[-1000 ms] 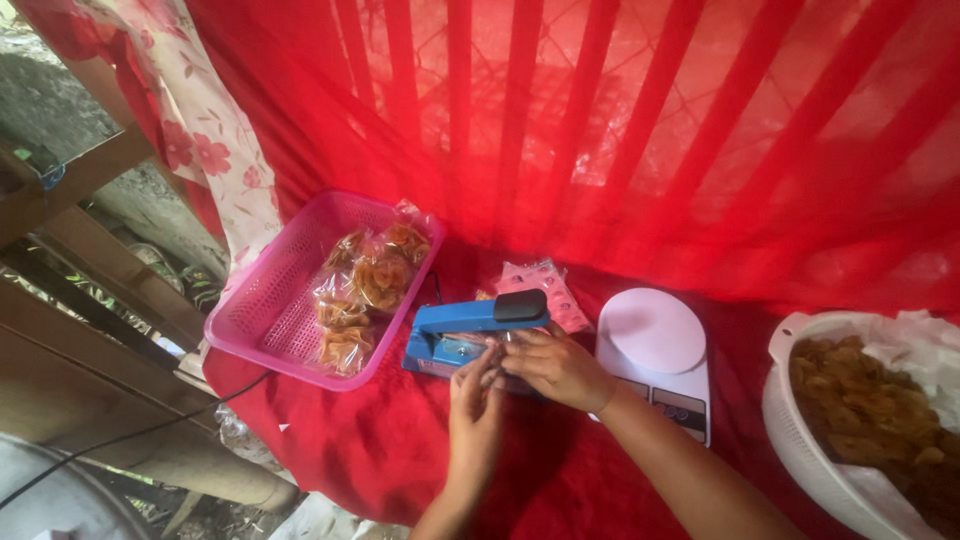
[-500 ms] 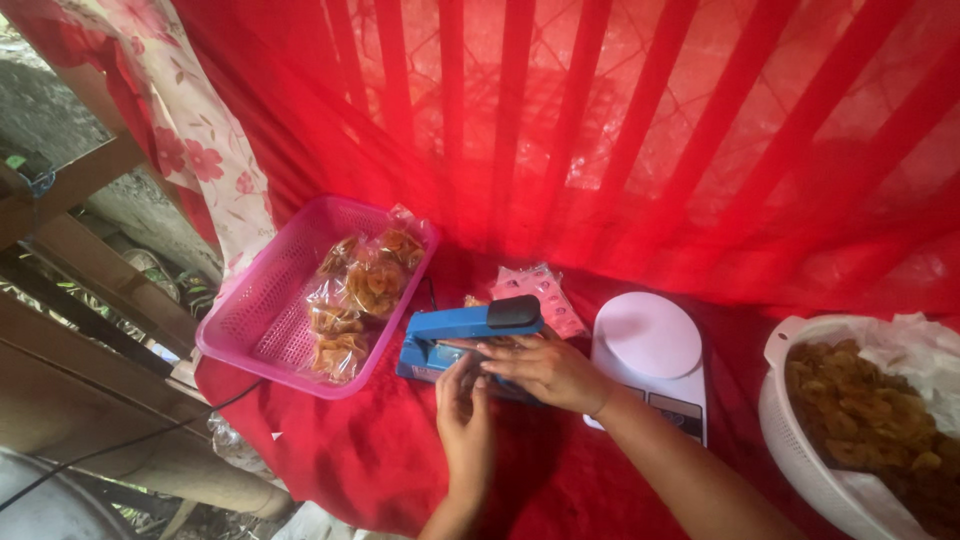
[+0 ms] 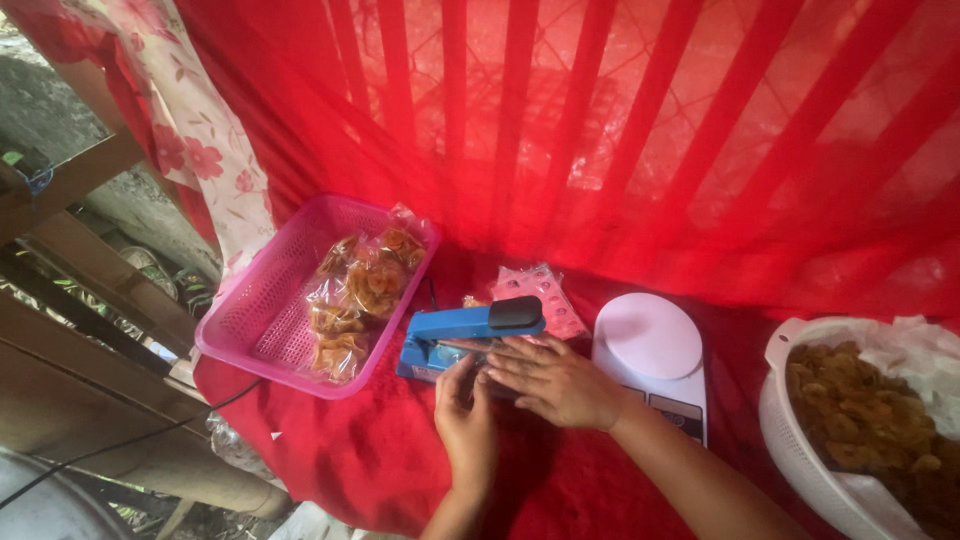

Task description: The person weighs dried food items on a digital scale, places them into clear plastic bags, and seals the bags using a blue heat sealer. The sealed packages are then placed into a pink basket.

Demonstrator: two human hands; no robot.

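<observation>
On red cloth: blue sealer (image 3: 470, 335), lever raised; left hand (image 3: 465, 420), right hand (image 3: 555, 380) open, touching it.

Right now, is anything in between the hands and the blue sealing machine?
No. Both the left hand and the right hand already rest at the blue sealer, with nothing visible between them.

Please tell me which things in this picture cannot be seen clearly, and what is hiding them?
- Head view: what the hands work on at the blue sealer is covered by the right hand and left hand.
- The sealer's base is partly hidden behind both hands.
- The scale display is too small and partly blocked by the right wrist.
- The white bowl is cut off by the right and bottom edges.
</observation>
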